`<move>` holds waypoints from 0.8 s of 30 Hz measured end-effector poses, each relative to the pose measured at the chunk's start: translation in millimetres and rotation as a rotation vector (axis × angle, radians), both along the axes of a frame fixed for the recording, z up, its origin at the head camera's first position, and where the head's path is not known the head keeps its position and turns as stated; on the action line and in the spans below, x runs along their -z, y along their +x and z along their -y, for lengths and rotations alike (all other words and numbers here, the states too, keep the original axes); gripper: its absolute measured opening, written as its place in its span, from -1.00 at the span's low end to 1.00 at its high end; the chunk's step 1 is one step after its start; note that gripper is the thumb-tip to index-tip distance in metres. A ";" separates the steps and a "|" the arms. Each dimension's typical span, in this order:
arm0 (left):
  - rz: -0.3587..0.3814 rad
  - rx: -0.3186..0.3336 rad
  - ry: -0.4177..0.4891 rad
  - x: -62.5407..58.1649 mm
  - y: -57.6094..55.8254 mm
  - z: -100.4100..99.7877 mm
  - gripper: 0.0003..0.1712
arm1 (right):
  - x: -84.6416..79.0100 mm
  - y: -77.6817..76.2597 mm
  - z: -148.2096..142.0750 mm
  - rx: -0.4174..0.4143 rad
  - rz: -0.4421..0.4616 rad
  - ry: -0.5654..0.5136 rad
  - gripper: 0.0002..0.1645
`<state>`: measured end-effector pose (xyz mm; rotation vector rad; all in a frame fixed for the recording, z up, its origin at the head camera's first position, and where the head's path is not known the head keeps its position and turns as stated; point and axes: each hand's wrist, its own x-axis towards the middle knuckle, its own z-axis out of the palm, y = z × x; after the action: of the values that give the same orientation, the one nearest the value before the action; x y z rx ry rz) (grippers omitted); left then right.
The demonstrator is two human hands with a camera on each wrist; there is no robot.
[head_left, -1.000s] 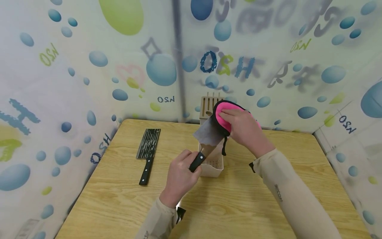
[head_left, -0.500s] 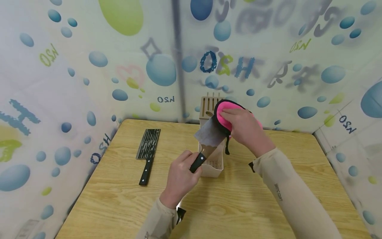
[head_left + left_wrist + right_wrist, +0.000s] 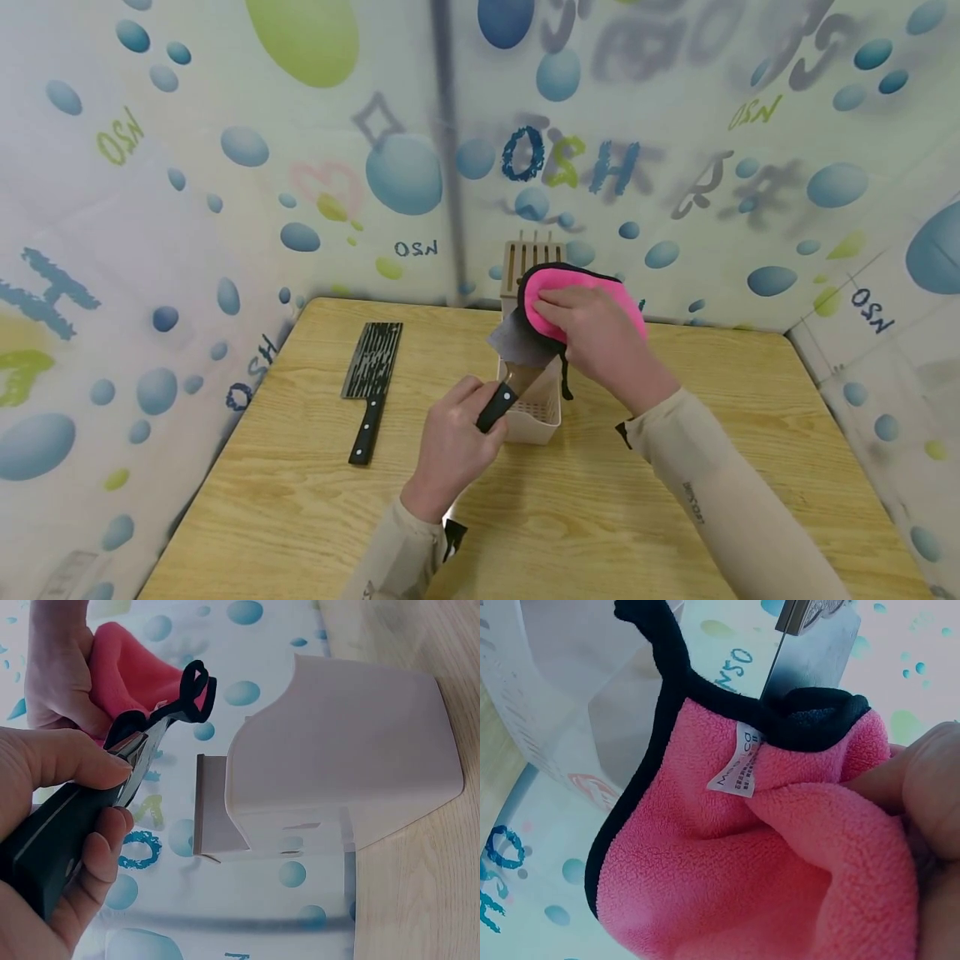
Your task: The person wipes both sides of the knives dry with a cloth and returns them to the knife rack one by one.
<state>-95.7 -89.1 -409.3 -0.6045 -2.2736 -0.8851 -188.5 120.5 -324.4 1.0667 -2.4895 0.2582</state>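
My left hand [image 3: 453, 437] grips a cleaver by its black riveted handle [image 3: 497, 407], holding it tilted above the table. Its broad grey blade [image 3: 519, 343] points up and away, the upper part hidden under a pink cloth [image 3: 618, 304] with black edging. With my right hand [image 3: 603, 346] I hold that cloth folded over the blade, fingers pressing on its top. In the right wrist view the fleecy cloth [image 3: 697, 840] shows a white label [image 3: 739, 761] and meets the bare metal blade [image 3: 817, 660]. The left wrist view shows my thumb along the cleaver's handle [image 3: 56, 832].
A second cleaver [image 3: 372, 367] with a black-and-silver streaked blade lies on the wooden table [image 3: 300, 517] to the left. Below and behind the hands stands a beige knife holder [image 3: 531, 432] with a slotted top and perforated front tray. A patterned curtain [image 3: 405, 175] rises behind the table.
My right hand has slid the pink cloth left and slightly down over the blade, so less metal shows. My left hand and the cleaver it holds have stayed nearly still.
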 end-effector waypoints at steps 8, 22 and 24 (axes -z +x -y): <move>-0.008 -0.003 -0.002 -0.5 -0.6 0.1 -0.72 | 0.6 11.5 7.8 -0.018 -0.008 0.028 -0.42; 0.001 -0.001 -0.011 -0.8 -1.1 -0.5 -0.75 | 2.0 24.8 15.0 -0.086 -0.023 0.096 -0.43; -0.001 0.000 -0.015 -1.2 -1.2 -0.3 -0.75 | 1.7 26.2 15.7 -0.096 -0.030 0.117 -0.42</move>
<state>-96.9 -88.9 -408.1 -0.6119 -2.2817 -0.8684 -162.3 104.8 -326.1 1.2299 -2.4559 0.1247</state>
